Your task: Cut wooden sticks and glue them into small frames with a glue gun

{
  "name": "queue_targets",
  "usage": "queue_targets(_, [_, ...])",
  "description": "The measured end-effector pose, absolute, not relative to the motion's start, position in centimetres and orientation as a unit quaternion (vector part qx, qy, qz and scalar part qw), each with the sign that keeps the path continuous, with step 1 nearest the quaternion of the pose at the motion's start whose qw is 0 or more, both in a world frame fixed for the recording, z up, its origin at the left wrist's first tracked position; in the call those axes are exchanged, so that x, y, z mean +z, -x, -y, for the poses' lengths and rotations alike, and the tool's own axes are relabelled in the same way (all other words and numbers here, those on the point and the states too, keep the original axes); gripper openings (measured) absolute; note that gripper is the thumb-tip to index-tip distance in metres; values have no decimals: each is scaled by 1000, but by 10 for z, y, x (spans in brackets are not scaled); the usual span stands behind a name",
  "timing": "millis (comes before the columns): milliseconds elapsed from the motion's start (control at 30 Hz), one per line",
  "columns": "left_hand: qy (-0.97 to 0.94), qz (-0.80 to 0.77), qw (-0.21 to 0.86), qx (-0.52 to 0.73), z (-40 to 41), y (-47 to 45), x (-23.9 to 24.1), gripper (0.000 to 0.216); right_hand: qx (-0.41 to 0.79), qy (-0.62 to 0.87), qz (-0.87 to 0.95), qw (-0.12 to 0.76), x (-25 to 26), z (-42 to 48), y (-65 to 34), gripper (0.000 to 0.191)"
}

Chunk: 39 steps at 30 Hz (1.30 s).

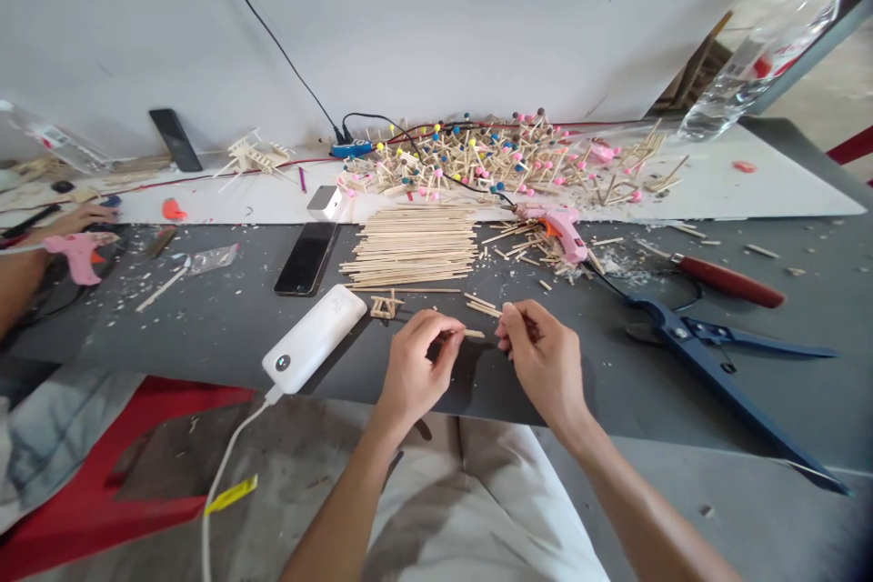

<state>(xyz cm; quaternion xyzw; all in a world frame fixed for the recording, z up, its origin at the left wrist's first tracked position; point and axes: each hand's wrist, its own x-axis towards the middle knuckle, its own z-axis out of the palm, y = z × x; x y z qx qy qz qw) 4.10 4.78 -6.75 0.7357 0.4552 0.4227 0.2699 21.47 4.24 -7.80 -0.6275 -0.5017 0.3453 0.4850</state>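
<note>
Pale trousers (477, 500) fill the bottom of the view, and both forearms reach out over them to a dark tabletop (205, 336). The left hand (416, 364) is closed in a pinch on a short stick (474, 334), which sits between the two hands just above the tabletop, its tip showing past the fingers. The right hand (542, 355) has its fingertips (508, 316) drawn together close to the same stick, but the fingers hide whether they grip anything, so I cannot tell.

Loose sticks (483, 306) lie just beyond the hands, with a small stick frame (384, 306) off to the left. A white power bank (314, 338) sits just beside the left hand, and its cable (228, 459) trails down over the edge. Further out lie a neat stack of sticks (409, 245) and a pink glue gun (563, 235). At the far left, another person's hand (78, 218) is near a second glue gun (78, 256).

A stick this short and thin could slip from a light pinch and get lost among the scraps, or snap under too much pressure. A careless reach could also catch the cable or scatter the stack. If the glue gun is hot, its nozzle is a burn risk so close to loose wood.
</note>
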Motion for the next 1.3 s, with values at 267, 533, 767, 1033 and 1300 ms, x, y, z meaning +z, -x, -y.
queue_targets(267, [-741,-416,291,439,-46,-39,-66,13,327,556,649,403,-73,-44,-214,28])
queue_targets(533, [-736,-433,292,431,-47,-38,-68,9,418,552,577,432,-69,-43,-216,28])
queue_targets(767, [-725,-460,288,424,-49,-39,-68,8,383,547,627,401,-70,-44,-211,14])
queue_targets(1033, [-717,-494,289,398,-51,-38,-71,14,382,556,619,401,-75,-44,-213,20])
queue_targets(1300, [-691,-523,292,404,-51,-36,-72,17,415,539,591,434,-75,-43,-212,26])
